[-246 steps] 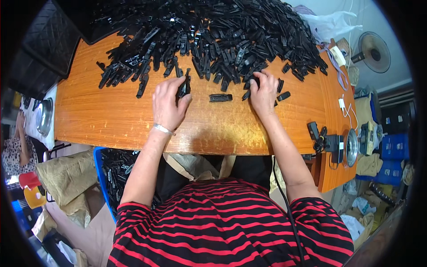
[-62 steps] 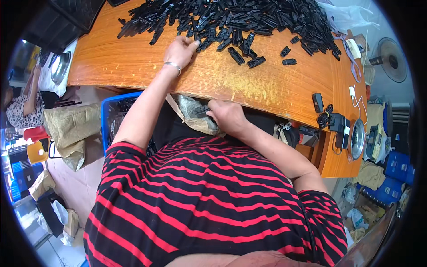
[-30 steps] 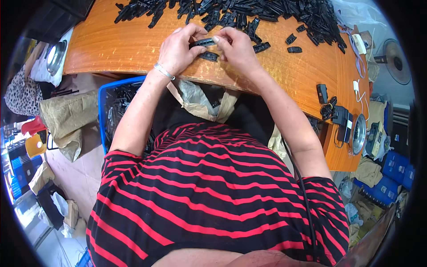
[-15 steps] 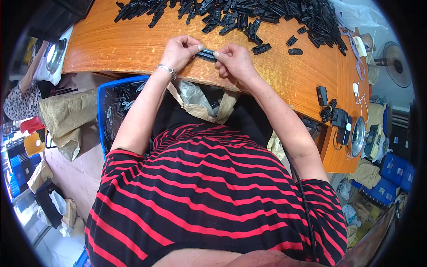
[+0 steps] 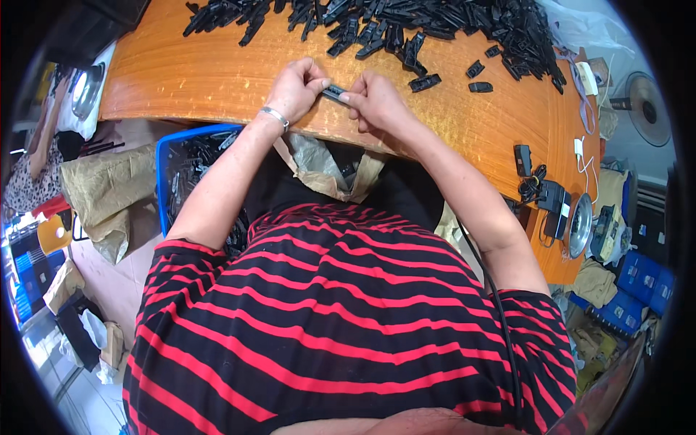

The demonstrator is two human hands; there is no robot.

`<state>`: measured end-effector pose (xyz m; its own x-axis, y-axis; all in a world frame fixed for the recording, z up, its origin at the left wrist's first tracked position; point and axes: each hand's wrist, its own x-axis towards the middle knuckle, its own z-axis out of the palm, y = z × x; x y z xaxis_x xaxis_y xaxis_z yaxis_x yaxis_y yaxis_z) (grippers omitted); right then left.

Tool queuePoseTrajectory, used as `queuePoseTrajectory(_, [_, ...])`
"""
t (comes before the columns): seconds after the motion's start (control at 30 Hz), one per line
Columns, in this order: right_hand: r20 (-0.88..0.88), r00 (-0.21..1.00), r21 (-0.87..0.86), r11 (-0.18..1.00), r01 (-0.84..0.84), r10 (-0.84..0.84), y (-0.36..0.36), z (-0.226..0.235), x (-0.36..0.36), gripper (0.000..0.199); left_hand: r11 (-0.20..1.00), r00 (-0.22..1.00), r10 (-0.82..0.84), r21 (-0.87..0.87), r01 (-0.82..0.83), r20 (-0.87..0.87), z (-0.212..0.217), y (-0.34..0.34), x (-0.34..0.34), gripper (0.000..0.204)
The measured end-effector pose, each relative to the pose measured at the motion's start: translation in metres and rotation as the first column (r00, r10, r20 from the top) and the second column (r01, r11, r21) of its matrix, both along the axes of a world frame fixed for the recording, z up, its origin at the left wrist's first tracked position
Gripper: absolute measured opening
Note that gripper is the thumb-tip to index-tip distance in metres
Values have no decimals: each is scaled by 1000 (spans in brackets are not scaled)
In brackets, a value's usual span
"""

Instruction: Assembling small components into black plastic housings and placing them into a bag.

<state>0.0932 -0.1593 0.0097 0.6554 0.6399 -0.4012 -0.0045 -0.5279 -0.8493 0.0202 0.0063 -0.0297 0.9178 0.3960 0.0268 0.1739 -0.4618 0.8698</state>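
A small black plastic piece sat between my two hands, just above the near edge of the orange wooden table. My left hand pinched one end with thumb and fingertips closed on it; my right hand gripped the other end the same way. Both wrists rested at the table edge, forearms angled in from my lap. Beyond them lay a heap of black pieces. Below the table on my left stood a blue bin holding more black parts, and a tan bag hung open in my lap.
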Motion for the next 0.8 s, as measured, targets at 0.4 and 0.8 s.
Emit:
queuePoseTrajectory(0.4, [762, 585, -19, 913, -407, 277, -56, -33, -68, 19, 992, 997, -64, -109, 60, -32, 16, 13, -14, 16])
queuePoseTrajectory(0.8, [824, 516, -13, 917, -398, 235, -14, -13, -48, 17, 854, 940, 339, 409, -321, 31, 7, 41, 60, 23])
